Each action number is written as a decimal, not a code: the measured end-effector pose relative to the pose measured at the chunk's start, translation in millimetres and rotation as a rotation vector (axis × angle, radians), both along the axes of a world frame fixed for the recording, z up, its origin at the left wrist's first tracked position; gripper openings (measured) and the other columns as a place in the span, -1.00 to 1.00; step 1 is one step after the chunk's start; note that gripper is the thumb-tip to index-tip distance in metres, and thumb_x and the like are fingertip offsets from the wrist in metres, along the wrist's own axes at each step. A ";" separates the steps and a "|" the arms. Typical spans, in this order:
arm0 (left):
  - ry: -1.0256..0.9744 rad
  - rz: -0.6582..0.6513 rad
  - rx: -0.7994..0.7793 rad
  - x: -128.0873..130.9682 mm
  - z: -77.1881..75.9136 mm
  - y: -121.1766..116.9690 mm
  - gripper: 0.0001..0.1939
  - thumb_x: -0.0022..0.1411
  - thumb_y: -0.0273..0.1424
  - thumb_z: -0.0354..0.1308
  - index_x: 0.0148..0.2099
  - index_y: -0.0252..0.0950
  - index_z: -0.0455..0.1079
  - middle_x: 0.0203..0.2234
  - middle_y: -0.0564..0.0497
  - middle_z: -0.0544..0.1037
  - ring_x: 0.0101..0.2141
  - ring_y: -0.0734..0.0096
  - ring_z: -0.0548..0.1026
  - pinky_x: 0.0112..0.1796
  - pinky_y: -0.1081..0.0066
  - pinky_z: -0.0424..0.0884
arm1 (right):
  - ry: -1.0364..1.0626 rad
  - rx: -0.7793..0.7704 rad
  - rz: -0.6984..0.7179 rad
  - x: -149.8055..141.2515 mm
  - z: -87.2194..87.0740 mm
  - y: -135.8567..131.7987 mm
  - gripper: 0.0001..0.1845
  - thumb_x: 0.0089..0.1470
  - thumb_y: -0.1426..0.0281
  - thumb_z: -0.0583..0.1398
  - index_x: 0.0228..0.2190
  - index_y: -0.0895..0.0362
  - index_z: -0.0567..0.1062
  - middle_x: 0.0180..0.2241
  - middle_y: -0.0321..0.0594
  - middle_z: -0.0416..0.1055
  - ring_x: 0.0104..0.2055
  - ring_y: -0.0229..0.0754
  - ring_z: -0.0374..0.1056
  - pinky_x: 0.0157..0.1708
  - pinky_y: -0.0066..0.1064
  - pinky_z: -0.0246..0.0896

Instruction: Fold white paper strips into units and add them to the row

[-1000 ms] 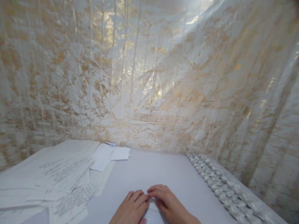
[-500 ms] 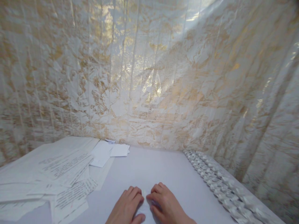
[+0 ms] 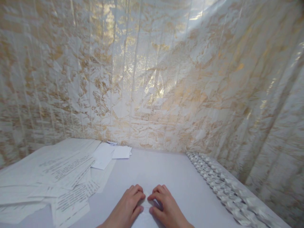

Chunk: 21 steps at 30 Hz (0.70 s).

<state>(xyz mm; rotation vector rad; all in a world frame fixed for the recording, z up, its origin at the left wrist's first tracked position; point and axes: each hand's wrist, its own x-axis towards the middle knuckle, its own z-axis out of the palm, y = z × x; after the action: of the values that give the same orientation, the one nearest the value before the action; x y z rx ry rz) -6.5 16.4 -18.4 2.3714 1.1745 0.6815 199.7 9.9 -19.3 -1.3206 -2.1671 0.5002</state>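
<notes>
A small piece of white paper [image 3: 145,216] lies between my hands at the bottom middle of the head view, hard to make out against the pale surface. My left hand [image 3: 130,202] has its fingers curled down on the paper's left side, thumb bent inward. Mirroring it, my right hand [image 3: 166,203] holds the right side with index finger and thumb. Only a narrow gap parts the fingertips. The paper's near end runs out of view, and parts of it are hidden under the fingers.
Printed sheets [image 3: 64,171] overlap on the left of the white table [image 3: 152,171]. Blank white paper pieces [image 3: 121,152] lie at the back. Rows of folded paper pieces [image 3: 220,186] run along the right edge. A shiny patterned curtain [image 3: 147,79] hangs behind.
Both hands have shifted slightly up and left, fingertips nearer each other at the paper. My left thumb has moved up towards its fingers, showing more of the paper below.
</notes>
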 end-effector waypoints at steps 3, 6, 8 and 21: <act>0.016 -0.003 0.008 0.0 1.9 0.7 -0.73 0.21 -0.67 0.08 -0.14 -0.26 0.45 -0.10 -0.01 0.52 -0.05 0.29 0.46 0.03 0.31 0.33 | 0.016 0.007 -0.007 -0.9 -1.2 0.0 -0.56 -0.11 0.75 0.32 -0.23 0.07 0.63 -0.19 -0.24 0.47 -0.07 -0.08 0.36 0.03 -0.27 0.20; 0.042 -0.006 0.012 -0.1 4.3 0.9 -0.72 0.23 -0.69 0.07 -0.15 -0.26 0.48 -0.12 -0.01 0.54 -0.05 0.27 0.46 0.07 0.25 0.32 | 0.027 0.008 -0.007 -0.8 -0.9 0.0 -0.56 -0.12 0.76 0.33 -0.23 0.08 0.64 -0.20 -0.23 0.47 -0.07 -0.08 0.36 0.02 -0.28 0.20; 0.055 -0.010 0.013 -0.1 5.7 0.6 -0.72 0.22 -0.68 0.09 -0.15 -0.25 0.49 -0.12 0.00 0.54 -0.05 0.26 0.46 0.08 0.24 0.31 | 0.024 0.004 -0.010 -1.0 -0.6 -0.5 -0.57 -0.12 0.76 0.34 -0.24 0.10 0.64 -0.20 -0.23 0.47 -0.07 -0.08 0.36 0.03 -0.28 0.20; 0.111 -0.016 -0.022 3.2 9.3 2.5 -0.86 0.31 -0.59 0.17 -0.15 -0.33 0.52 -0.11 -0.10 0.54 -0.04 0.16 0.48 0.02 0.24 0.37 | -0.016 -0.008 -0.029 -6.0 -1.2 -2.6 -0.64 -0.07 0.71 0.36 -0.23 0.13 0.64 -0.21 -0.21 0.48 -0.08 -0.08 0.37 0.03 -0.29 0.16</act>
<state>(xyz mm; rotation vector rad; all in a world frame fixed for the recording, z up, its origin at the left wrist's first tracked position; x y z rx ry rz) -3.4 18.9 -9.1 2.4244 1.2001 0.5349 193.6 7.4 -20.4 -1.3623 -2.1582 0.4887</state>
